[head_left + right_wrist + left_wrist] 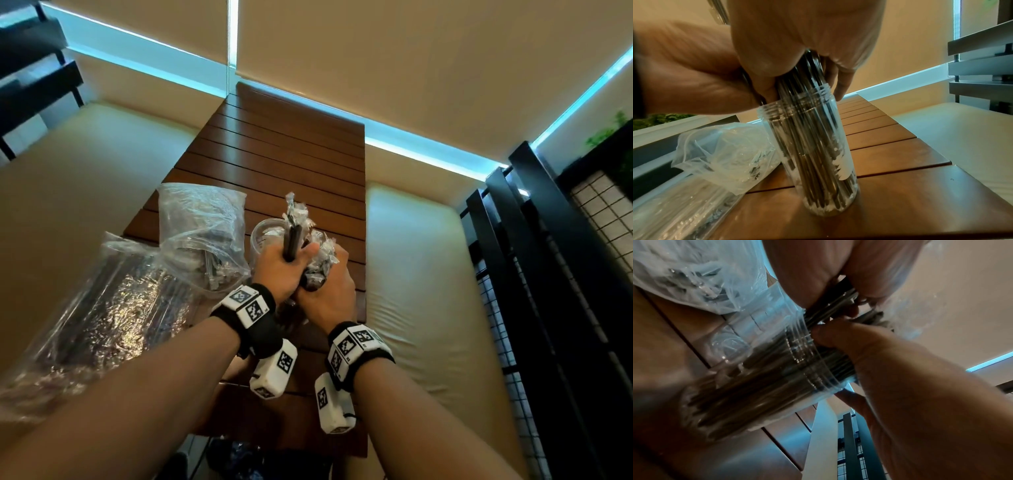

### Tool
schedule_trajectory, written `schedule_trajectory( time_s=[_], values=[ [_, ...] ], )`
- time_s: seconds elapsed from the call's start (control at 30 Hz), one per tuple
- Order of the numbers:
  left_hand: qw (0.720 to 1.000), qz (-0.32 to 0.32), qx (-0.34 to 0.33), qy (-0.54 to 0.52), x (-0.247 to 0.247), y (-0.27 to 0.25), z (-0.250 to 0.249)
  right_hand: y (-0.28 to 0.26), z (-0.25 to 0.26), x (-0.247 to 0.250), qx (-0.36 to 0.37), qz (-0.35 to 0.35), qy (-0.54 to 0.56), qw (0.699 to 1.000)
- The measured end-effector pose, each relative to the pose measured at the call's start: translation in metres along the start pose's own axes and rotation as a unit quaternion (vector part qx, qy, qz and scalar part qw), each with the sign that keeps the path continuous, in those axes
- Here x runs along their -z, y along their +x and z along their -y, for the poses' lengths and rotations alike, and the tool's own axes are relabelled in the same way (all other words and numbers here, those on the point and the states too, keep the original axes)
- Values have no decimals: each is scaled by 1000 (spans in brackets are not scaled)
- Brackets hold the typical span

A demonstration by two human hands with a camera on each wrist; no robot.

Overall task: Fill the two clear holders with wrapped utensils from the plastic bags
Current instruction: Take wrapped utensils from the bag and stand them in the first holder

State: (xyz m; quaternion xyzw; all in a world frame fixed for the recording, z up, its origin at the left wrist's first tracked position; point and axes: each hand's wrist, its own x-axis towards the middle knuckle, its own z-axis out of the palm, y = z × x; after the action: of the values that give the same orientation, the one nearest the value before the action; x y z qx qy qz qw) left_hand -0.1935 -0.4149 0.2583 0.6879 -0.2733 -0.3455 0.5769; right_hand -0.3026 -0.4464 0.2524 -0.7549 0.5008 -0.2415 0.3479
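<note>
A clear holder (818, 162) stands upright on the slatted wooden table (900, 186), packed with dark wrapped utensils (813, 146). Both hands are clasped on the bundle's upper ends just above its rim. My left hand (291, 255) grips a handful of dark handles. My right hand (329, 263) is curled round the crinkled wrapped tops beside it. In the left wrist view the same holder (777, 373) leans across the frame under both hands. A second clear rim (265, 231) shows just beyond my left hand. Its contents are unclear.
Two clear plastic bags of wrapped utensils lie left of the holders: a small one (202, 233) and a long one (102, 308) nearer me. Cream cushions (411, 274) flank the narrow table. A black metal rack (548, 274) stands at the right.
</note>
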Motion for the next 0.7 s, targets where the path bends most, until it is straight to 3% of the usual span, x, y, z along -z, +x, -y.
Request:
schedule_trajectory(
  time_s=[0.17,0.3,0.4,0.5,0.57,0.7],
  values=[
    [994,66,-70,53,14,1,-8,0,-3,-1,12,1,-7,1000],
    [966,31,-208,151,25,-2,-41,0,-3,0,10,9,-17,1000],
    [924,26,-324,199,24,3,-62,-1,-2,1,14,6,-14,1000],
    [855,46,-401,326,17,5,-66,0,-3,1,26,7,-10,1000],
    [830,61,-394,390,14,4,-50,1,-4,1,27,10,-14,999],
    [831,124,-304,449,20,-2,-10,3,-8,-1,25,11,-13,1000]
  ],
)
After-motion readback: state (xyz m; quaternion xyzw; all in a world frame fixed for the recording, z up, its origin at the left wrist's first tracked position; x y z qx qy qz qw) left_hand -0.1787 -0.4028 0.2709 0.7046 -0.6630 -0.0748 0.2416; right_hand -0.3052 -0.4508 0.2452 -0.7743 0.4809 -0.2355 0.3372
